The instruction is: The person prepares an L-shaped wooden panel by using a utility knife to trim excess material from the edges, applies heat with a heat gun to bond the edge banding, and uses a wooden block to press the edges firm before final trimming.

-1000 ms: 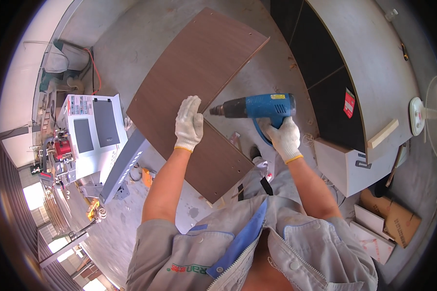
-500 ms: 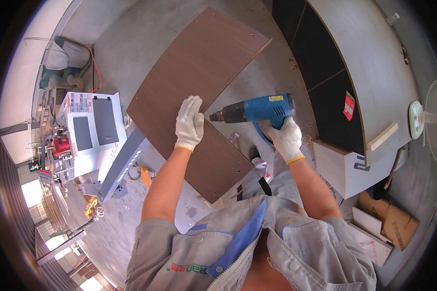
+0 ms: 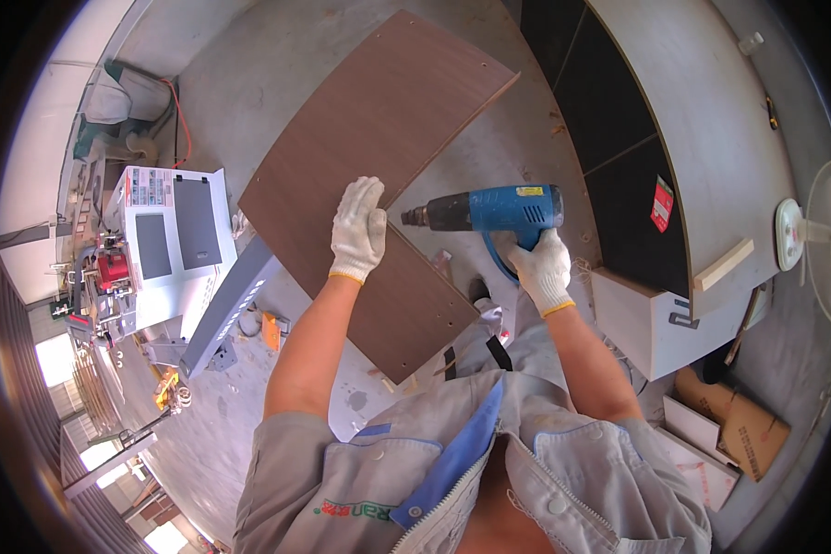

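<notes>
Clamping heat gun (image 3: 489,210): right fingers (image 3: 534,258) | outstretched: left fingers (image 3: 362,191) | gun: yellow sticker (image 3: 530,191) | black panel (image 3: 623,208): red label (image 3: 661,205)

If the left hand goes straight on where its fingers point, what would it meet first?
Probably the brown panel, which extends ahead of the left hand; whether the two touch now is unclear from this view.

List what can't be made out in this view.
Head view: the gripped part of the blue heat gun, covered by the right hand.
Head view: whether the left hand touches the brown panel, masked by the hand itself.
Head view: what supports the panel, hidden beneath it.
Head view: fine print on the red label, too small.
</notes>
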A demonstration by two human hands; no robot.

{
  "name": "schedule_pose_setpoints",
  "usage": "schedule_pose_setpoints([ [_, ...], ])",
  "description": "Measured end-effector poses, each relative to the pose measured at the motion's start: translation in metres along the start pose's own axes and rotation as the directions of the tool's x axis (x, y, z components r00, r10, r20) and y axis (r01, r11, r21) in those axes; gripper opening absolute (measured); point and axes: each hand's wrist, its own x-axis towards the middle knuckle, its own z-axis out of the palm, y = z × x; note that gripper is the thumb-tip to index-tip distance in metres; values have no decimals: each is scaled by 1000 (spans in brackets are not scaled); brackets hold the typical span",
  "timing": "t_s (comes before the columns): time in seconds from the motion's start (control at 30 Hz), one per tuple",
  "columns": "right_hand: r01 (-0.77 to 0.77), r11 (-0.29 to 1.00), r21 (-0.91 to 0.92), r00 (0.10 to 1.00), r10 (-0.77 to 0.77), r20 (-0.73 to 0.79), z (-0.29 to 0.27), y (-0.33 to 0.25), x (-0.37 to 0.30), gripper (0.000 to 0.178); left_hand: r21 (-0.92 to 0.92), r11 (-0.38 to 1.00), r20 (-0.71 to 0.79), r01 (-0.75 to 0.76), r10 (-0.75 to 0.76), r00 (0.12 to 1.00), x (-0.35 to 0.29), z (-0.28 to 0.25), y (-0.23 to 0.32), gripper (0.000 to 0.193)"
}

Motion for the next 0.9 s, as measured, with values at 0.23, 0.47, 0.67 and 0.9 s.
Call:
schedule_pose_setpoints([
  [0.23, 1, 998, 64, 1000, 1, -31, 6, 6, 0, 59, 5, 1000, -21, 7, -7, 1000, 0, -1, 3, 46],
  [0.47, 4, 1000, 22, 1000, -4, -7, 6, 1, 4, 57, -31, 999, -10, 13, -14, 1000, 0, -2, 1, 50],
  [0.67, 33, 999, 21, 999, -32, -30, 0, -8, 5, 58, -72, 997, -20, 36, -38, 999, -1, 1, -1, 61],
  [0.9, 27, 999, 32, 999, -26, -37, -3, -16, 6, 57, -67, 998, -22, 18, -20, 1000, 0, 2, -1, 60],
])
